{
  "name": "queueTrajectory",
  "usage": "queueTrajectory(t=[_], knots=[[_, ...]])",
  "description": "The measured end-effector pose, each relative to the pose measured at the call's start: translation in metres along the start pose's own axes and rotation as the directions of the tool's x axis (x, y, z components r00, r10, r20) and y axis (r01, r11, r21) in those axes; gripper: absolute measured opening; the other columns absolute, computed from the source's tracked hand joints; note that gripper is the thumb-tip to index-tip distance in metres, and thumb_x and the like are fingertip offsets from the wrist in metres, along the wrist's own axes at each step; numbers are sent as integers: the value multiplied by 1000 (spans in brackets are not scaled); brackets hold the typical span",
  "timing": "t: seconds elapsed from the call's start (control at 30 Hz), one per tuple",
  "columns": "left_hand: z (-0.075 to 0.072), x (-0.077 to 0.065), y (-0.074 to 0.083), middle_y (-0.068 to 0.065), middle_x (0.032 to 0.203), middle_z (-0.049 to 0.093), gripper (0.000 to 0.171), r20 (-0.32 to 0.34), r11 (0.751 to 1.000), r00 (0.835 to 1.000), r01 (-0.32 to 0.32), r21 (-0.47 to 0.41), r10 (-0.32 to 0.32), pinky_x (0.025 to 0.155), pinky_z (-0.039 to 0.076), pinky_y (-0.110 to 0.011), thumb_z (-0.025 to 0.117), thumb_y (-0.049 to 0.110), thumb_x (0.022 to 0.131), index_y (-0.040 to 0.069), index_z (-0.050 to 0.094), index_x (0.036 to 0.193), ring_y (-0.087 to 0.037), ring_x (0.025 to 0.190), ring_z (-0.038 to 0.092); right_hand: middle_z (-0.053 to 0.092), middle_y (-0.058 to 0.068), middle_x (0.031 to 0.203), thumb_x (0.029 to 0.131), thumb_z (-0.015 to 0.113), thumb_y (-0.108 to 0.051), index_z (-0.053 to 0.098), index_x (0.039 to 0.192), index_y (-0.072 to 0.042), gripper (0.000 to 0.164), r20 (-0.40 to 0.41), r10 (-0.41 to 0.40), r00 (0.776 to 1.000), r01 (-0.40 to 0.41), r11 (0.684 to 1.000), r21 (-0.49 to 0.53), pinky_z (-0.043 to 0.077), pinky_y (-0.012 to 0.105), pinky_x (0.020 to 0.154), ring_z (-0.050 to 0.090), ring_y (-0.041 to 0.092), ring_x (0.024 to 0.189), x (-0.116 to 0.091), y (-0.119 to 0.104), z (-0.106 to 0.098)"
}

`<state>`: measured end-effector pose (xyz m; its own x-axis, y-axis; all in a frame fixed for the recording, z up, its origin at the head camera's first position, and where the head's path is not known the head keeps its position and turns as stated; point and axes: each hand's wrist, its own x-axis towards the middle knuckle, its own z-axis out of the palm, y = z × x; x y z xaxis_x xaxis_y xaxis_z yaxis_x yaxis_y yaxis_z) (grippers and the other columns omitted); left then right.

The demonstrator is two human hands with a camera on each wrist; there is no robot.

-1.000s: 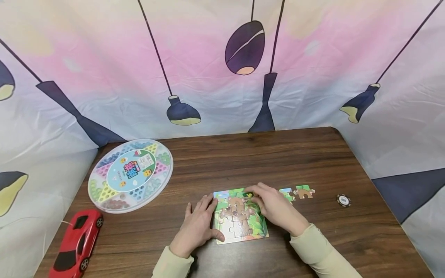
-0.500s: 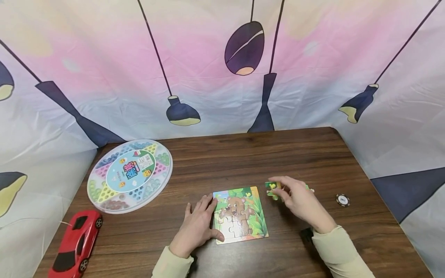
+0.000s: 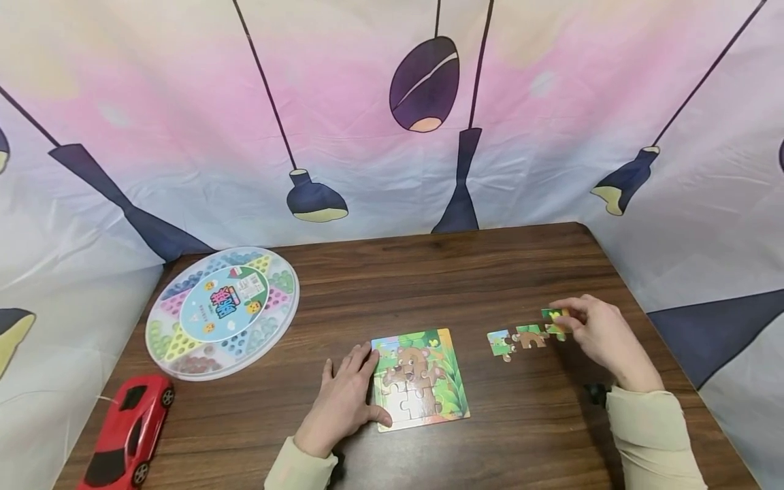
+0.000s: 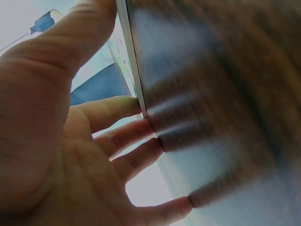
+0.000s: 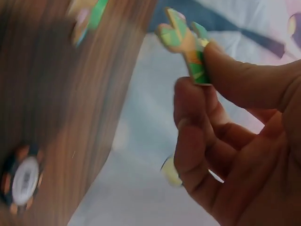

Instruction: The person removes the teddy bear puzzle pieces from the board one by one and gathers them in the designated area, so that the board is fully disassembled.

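A square jigsaw puzzle [image 3: 422,381] with a cartoon bear lies on the table. At its left edge rests my left hand [image 3: 346,400], fingers spread and thumb on the lower left corner; the left wrist view has the fingertips [image 4: 153,141] down on the table beside the puzzle's edge. To the right, my right hand [image 3: 603,337] pinches a green jigsaw piece [image 3: 553,321] with a yellow bird between thumb and fingers. The right wrist view has this piece [image 5: 186,40] raised off the table. Just left of it lie a blue-and-green piece [image 3: 501,344] and a brown-and-green piece [image 3: 530,336].
A round marble board game [image 3: 223,309] lies at the back left, with a red toy car [image 3: 125,435] in front of it. In the right wrist view a poker chip [image 5: 23,181] lies on the table [image 3: 380,286]. A printed cloth [image 3: 367,122] hangs behind.
My right hand has gone from the puzzle's upper right corner out to the right, carrying the bird piece past the two loose pieces. The left hand has stayed at the puzzle's left edge.
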<state>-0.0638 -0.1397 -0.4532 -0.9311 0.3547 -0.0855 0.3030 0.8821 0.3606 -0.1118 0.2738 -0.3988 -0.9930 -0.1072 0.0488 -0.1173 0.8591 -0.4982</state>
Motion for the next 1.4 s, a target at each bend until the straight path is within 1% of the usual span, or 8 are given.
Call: queueTrajectory(t=[0.17,0.27,0.43,0.53,0.77,1.0,1.2,1.4], knots=[[0,-1,0,-18,152,35,110,4,1000,1000,4,3,-4,99,22,-74,82,56,55,4,46,145,-37,137,35,66,15,98,95,61,-7,65,122,-1,28,120,76,990,-76,997,-2,38,31,50,52,17,62,4,18,-4],[0,-1,0,-18,152,35,110,3,1000,1000,4,0,-4,99,22,-74,82,56,55,4,45,145,-37,138,35,70,15,97,94,61,-6,65,122,1,29,180,95,979,-97,995,2,37,31,51,58,17,68,7,23,-1],[0,-1,0,-17,153,34,110,1,1000,1000,4,-6,-4,100,22,-74,82,56,55,3,45,145,-37,138,34,71,15,96,94,59,0,63,122,4,29,222,97,970,-99,995,-2,37,31,52,57,16,70,9,26,6],[0,0,0,-17,153,34,110,1,1000,1000,0,0,0,100,23,-74,82,56,55,3,45,145,-36,138,34,70,14,96,94,56,2,63,122,5,29,225,98,969,-100,995,0,36,31,51,53,16,67,10,26,9],[-1,0,0,-17,152,35,110,2,1000,1000,0,5,0,99,23,-74,81,56,55,3,45,145,-37,138,35,70,11,90,90,57,6,64,118,7,29,205,105,973,-102,994,-27,41,32,55,57,17,69,12,29,12],[-1,0,0,-18,152,35,110,0,1000,1000,2,9,-2,99,23,-74,82,56,54,3,46,144,-37,137,35,62,15,93,90,65,-7,59,117,7,31,165,144,976,-129,987,-96,47,47,67,61,28,80,14,30,17],[0,0,0,-18,152,36,111,-8,1000,1000,0,12,0,99,24,-73,82,56,53,3,46,144,-37,137,36,63,9,85,90,66,-11,60,112,5,27,140,144,980,-123,981,-146,34,63,81,61,29,79,14,31,18],[-1,-1,0,-18,152,36,111,-8,1000,1000,-1,10,2,99,24,-73,82,56,53,3,46,144,-37,137,36,64,6,82,89,68,-11,59,111,5,28,139,157,978,-138,981,-138,28,65,81,60,26,74,15,31,21]])
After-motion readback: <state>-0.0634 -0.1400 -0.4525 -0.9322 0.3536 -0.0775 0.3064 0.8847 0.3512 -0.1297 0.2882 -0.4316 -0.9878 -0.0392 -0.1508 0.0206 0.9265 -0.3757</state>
